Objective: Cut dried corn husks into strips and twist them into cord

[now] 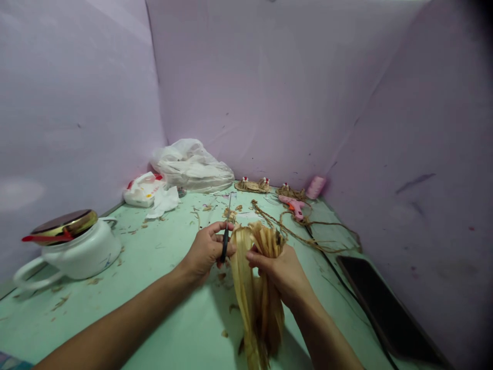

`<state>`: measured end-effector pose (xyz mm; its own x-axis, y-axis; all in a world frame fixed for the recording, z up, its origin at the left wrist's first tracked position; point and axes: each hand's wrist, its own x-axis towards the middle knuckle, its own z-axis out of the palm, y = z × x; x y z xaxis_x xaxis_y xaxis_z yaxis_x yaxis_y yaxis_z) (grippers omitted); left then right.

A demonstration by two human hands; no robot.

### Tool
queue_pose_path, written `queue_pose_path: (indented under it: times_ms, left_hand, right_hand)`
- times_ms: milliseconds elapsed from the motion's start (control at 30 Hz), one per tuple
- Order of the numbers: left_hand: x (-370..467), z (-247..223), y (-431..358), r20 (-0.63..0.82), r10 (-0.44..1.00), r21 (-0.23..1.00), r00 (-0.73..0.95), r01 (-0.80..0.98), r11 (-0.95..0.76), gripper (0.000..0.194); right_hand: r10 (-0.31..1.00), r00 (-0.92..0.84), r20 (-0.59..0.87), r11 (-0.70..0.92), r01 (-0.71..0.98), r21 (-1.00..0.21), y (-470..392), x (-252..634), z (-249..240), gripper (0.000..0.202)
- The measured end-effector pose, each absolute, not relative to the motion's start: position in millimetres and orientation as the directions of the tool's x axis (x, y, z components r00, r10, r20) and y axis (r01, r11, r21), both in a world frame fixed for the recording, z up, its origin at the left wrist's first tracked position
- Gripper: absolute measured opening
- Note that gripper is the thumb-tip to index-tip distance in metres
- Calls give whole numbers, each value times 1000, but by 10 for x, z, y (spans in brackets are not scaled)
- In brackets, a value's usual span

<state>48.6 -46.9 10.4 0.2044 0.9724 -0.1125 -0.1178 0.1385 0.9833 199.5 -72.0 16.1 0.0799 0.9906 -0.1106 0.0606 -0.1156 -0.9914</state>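
My left hand holds black-handled scissors, their blades pointing away toward the back of the table. Just right of them, my right hand grips a bundle of dry, tan husk strips, pinched near its top. A wide, pale yellow-green strip hangs on the bundle's left side, between my two hands. The lower ends of the strips droop toward the near edge of the view.
Left: white pot with a gold lid, tissue pack, plastic bag. Back: woven pieces, pink spool. Right: pink glue gun, braided cords, black phone. Husk scraps dot the green table.
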Motion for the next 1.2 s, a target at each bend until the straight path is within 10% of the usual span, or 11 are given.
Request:
queue_pose_path:
  times_ms: [433,667,1200]
  left_hand:
    - [464,123,-450,-135,964,962,229,-204,183,47]
    - [456,141,-424,-131,956,939,264,-277,206,49]
    - [374,124,-329,-131,977,991,167,41,126,42]
  right_hand:
    - [947,273,-167,-153,-74,-985,-640,2155,8,27]
    - [949,-148,-278,-311,-293,-904,-668,2205,-55,43]
    - [946,-6,-325,-293,-449,-844,-644,2266,-42,32]
